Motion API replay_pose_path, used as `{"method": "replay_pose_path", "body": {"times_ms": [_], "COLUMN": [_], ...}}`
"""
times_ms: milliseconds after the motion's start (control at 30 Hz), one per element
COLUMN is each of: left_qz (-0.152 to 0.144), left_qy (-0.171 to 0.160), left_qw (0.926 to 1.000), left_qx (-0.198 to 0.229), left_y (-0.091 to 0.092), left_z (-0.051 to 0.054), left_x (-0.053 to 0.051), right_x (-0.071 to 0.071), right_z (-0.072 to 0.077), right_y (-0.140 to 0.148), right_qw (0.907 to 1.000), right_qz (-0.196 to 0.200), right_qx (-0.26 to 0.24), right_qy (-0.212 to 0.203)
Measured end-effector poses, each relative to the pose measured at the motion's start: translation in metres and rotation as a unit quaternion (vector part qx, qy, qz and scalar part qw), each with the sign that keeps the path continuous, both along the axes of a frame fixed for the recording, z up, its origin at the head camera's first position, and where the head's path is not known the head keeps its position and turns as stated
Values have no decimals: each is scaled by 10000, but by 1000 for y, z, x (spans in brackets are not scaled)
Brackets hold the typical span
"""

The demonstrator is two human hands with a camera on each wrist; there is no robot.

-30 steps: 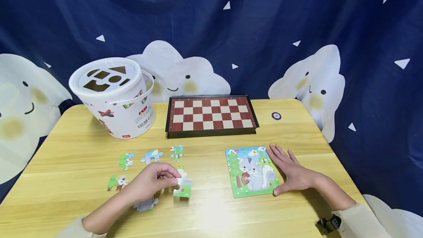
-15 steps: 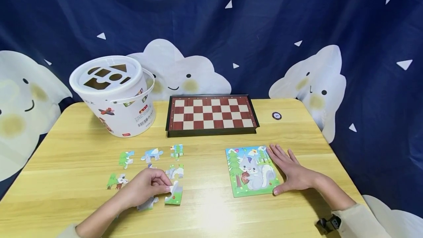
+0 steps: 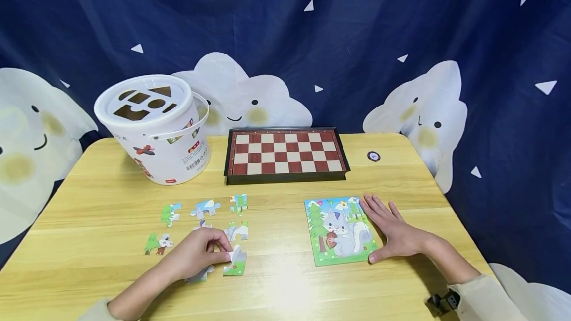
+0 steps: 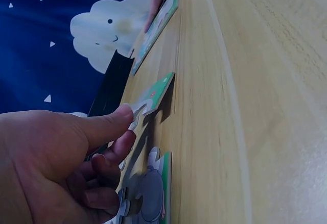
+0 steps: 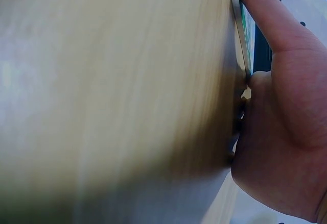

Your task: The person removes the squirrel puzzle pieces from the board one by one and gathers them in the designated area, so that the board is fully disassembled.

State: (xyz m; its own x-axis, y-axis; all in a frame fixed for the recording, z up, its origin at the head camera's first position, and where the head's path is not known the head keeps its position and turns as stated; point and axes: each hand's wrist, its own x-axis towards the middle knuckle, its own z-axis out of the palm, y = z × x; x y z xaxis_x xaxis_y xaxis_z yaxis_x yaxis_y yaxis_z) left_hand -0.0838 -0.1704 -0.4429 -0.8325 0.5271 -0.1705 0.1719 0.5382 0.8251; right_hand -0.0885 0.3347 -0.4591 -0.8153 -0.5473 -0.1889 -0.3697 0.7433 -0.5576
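My left hand (image 3: 196,252) pinches a jigsaw puzzle piece (image 3: 238,264) with green grass and a grey patch between thumb and fingertips. In the left wrist view this piece (image 4: 159,91) tilts over the table, a shadow beneath it. Around that hand lie several loose pieces, among them a tree piece (image 3: 169,214), a sky piece (image 3: 206,208) and a grey-and-white piece (image 3: 238,230). The hand partly covers a grey piece (image 3: 200,275) and one above it. My right hand (image 3: 399,234) lies spread along the right edge of a square squirrel picture board (image 3: 341,232), thumb and fingers touching it.
Behind the pieces stands a white bucket (image 3: 156,147) with a shape-hole lid and handle. A black-framed checkered board (image 3: 286,155) lies at the back middle, with a small round dark disc (image 3: 373,156) to its right. A blue cloud-print curtain (image 3: 285,24) hangs behind the table.
My left hand has moved left and slightly toward me with the puzzle piece, which now sits lower, below the grey-and-white piece. The right hand and squirrel board have stayed still.
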Motion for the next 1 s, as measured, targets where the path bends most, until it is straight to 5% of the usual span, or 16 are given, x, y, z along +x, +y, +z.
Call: {"method": "replay_pose_path", "body": {"times_ms": [167, 567, 1000], "left_qz": [-45, -171, 432], "left_qy": [101, 54, 1115], "left_qw": [9999, 9989, 9928], "left_qx": [-101, 438, -82], "left_y": [-2, -26, -71], "left_z": [-1, 4, 30], "left_x": [-1, 3, -14], "right_x": [0, 1, 3], "right_z": [0, 5, 14], "right_y": [-1, -4, -8], "right_qw": [10000, 9999, 9997], "right_qz": [23, -40, -181], "right_qx": [-14, 136, 175], "right_qy": [14, 17, 46]}}
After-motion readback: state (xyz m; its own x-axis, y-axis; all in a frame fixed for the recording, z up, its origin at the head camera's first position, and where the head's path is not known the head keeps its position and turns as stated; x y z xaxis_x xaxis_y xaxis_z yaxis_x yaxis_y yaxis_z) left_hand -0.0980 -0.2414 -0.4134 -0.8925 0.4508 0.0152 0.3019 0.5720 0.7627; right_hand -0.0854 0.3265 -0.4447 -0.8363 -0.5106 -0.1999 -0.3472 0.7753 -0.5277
